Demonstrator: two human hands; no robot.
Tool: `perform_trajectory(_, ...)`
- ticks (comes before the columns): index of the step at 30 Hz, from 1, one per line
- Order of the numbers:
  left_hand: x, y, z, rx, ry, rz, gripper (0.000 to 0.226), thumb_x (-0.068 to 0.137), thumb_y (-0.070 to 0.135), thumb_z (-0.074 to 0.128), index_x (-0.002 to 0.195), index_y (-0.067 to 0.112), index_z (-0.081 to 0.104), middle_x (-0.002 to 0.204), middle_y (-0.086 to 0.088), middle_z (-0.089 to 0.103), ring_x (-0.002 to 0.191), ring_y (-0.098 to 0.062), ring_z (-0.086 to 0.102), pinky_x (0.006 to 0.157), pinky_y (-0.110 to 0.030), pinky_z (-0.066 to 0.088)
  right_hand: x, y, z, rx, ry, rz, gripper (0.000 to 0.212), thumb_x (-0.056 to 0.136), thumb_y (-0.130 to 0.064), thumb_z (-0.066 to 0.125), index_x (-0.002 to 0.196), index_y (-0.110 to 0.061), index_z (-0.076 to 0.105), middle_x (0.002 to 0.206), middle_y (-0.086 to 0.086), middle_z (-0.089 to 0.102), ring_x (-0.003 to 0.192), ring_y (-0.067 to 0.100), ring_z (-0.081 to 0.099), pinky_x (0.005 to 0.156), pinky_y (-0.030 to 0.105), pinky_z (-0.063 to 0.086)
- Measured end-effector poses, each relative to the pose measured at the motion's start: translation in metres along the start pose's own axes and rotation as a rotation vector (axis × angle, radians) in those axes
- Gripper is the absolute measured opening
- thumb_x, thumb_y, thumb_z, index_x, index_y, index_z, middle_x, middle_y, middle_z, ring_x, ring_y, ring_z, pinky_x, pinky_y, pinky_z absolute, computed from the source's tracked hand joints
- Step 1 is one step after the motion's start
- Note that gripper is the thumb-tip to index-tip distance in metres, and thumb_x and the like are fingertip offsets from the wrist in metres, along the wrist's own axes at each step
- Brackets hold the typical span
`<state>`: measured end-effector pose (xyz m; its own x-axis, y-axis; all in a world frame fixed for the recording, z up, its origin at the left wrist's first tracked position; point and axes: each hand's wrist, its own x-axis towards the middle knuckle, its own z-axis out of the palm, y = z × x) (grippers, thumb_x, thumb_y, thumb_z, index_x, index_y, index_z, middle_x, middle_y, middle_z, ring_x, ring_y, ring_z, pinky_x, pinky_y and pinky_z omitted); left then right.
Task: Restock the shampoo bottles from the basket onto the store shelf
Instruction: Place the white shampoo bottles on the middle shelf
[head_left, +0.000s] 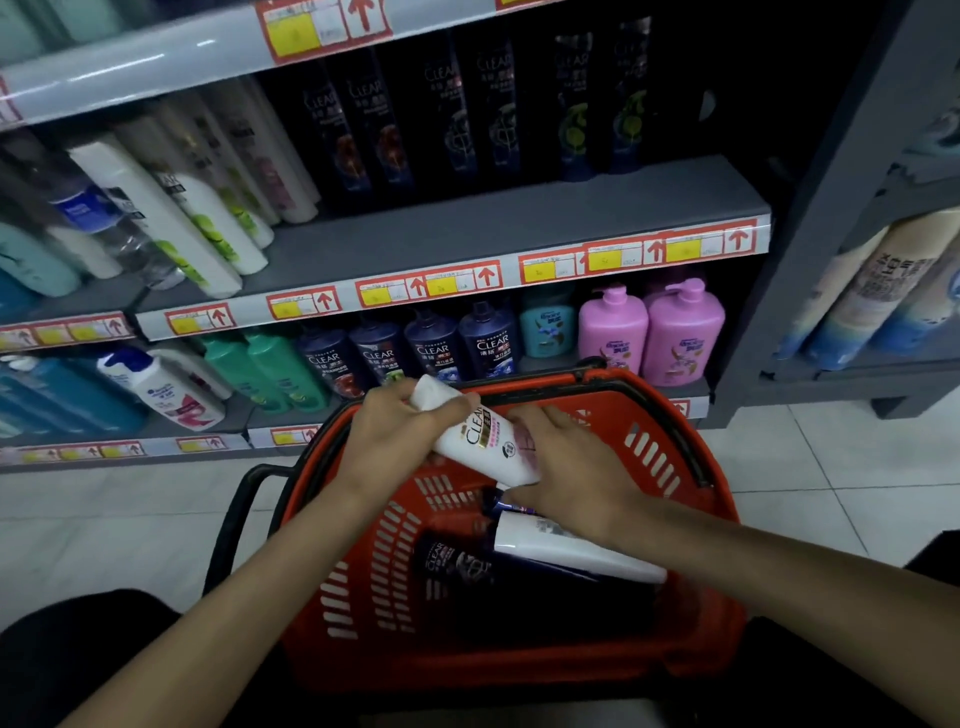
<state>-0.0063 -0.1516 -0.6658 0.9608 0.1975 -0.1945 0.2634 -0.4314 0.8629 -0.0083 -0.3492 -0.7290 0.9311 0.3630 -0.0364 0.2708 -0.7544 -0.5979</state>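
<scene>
White shampoo bottle (483, 441) held over a red basket (363, 587), centre frame.
The slotted plastic basket holds a dark bottle (457, 564) and a second white bottle (566, 551), both lying flat. The left hand (400, 421) grips the lifted bottle's upper end, and the right hand (566, 457) rests fairly straight fingers on its lower end. Behind stands the grey store shelf (467, 228), on a glossy pale tiled floor (104, 519).

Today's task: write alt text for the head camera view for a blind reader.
A left hand grips a white Clear shampoo bottle over a red basket, the right hand resting on its lower end. More bottles lie in the basket; stocked store shelves stand ahead.
</scene>
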Motion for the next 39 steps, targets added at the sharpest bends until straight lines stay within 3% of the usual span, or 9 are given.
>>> perform_trajectory(10, 0.004, -0.007, -0.016, -0.3, -0.099, -0.208, 0.071, 0.092, 0.076, 0.045, 0.109, 0.013, 0.074, 0.093, -0.016, 0.078, 0.083, -0.027, 0.075, 0.082, -0.041, 0.058, 0.007, -0.002, 0.007, 0.652, -0.061, 0.235, 0.065, 0.067, -0.016, 0.089, 0.122, -0.029, 0.056, 0.117, -0.007, 0.07, 0.109, 0.009, 0.067, 0.096, 0.042, 0.056)
perform_trajectory(13, 0.005, -0.012, -0.022, -0.336, -0.145, -0.203, 0.071, 0.093, 0.075, 0.042, 0.111, 0.015, 0.076, 0.098, -0.011, 0.078, 0.091, -0.025, 0.075, 0.086, -0.039, 0.056, 0.003, -0.006, 0.0, 0.862, -0.119, 0.318, 0.055, 0.071, -0.016, 0.083, 0.121, -0.025, 0.062, 0.11, 0.001, 0.073, 0.1, 0.016, 0.071, 0.082, 0.034, 0.057)
perform_trajectory(17, 0.001, -0.016, -0.025, -0.377, -0.149, -0.182, 0.07, 0.095, 0.072, 0.043, 0.112, 0.014, 0.076, 0.101, -0.01, 0.078, 0.094, -0.025, 0.075, 0.085, -0.038, 0.055, 0.002, -0.01, 0.001, 1.223, -0.142, 0.405, 0.058, 0.062, -0.021, 0.068, 0.12, -0.015, 0.067, 0.106, 0.014, 0.073, 0.098, 0.037, 0.069, 0.096, 0.063, 0.052)
perform_trajectory(20, -0.003, -0.009, -0.025, -0.357, -0.123, -0.143, 0.064, 0.097, 0.067, 0.045, 0.111, 0.013, 0.076, 0.099, -0.011, 0.078, 0.094, -0.028, 0.075, 0.091, -0.043, 0.056, -0.002, -0.017, -0.006, 1.396, -0.192, 0.405, 0.061, 0.067, -0.019, 0.057, 0.127, -0.007, 0.062, 0.102, 0.021, 0.066, 0.093, 0.038, 0.063, 0.101, 0.064, 0.046)
perform_trajectory(23, -0.011, -0.003, -0.023, -0.258, -0.078, 0.022, 0.049, 0.1, 0.058, 0.05, 0.106, 0.018, 0.076, 0.095, -0.007, 0.078, 0.095, -0.028, 0.074, 0.094, -0.043, 0.056, -0.001, -0.026, -0.015, 1.429, -0.203, 0.377, 0.061, 0.071, -0.022, 0.055, 0.129, -0.008, 0.063, 0.104, 0.021, 0.066, 0.096, 0.038, 0.063, 0.102, 0.063, 0.046)
perform_trajectory(26, -0.022, 0.006, -0.022, -0.11, -0.051, 0.217, 0.027, 0.103, 0.042, 0.055, 0.105, 0.022, 0.073, 0.092, -0.002, 0.074, 0.091, -0.015, 0.071, 0.086, -0.022, 0.054, 0.004, -0.044, -0.023, 1.394, -0.115, 0.34, 0.057, 0.075, -0.028, 0.058, 0.131, -0.014, 0.063, 0.112, 0.024, 0.068, 0.1, 0.035, 0.064, 0.102, 0.06, 0.047)
perform_trajectory(31, -0.032, 0.021, -0.018, -0.236, -0.066, 0.192, 0.019, 0.103, 0.03, 0.06, 0.114, 0.023, 0.073, 0.103, -0.004, 0.076, 0.101, -0.019, 0.072, 0.097, -0.052, 0.057, 0.011, -0.075, -0.035, 1.357, 0.021, 0.241, 0.045, 0.085, -0.031, 0.056, 0.128, -0.024, 0.064, 0.122, 0.015, 0.07, 0.114, 0.033, 0.067, 0.102, 0.054, 0.051)
perform_trajectory(36, -0.035, 0.044, -0.028, -0.237, -0.016, 0.243, 0.025, 0.1, 0.037, 0.064, 0.123, 0.029, 0.07, 0.115, 0.003, 0.074, 0.108, -0.017, 0.07, 0.101, -0.05, 0.054, 0.015, -0.105, -0.047, 1.402, 0.077, 0.188, 0.039, 0.103, -0.013, 0.038, 0.13, -0.029, 0.062, 0.109, 0.003, 0.076, 0.097, 0.019, 0.073, 0.084, 0.039, 0.061)
perform_trajectory(39, -0.036, 0.052, -0.032, -0.236, -0.01, 0.257, 0.032, 0.097, 0.038, 0.069, 0.126, 0.024, 0.07, 0.116, 0.001, 0.075, 0.107, -0.018, 0.072, 0.101, -0.047, 0.055, 0.012, -0.115, -0.045, 1.324, 0.072, 0.122, 0.051, 0.104, -0.011, 0.038, 0.143, -0.044, 0.049, 0.126, 0.004, 0.071, 0.109, 0.02, 0.071, 0.096, 0.046, 0.058)
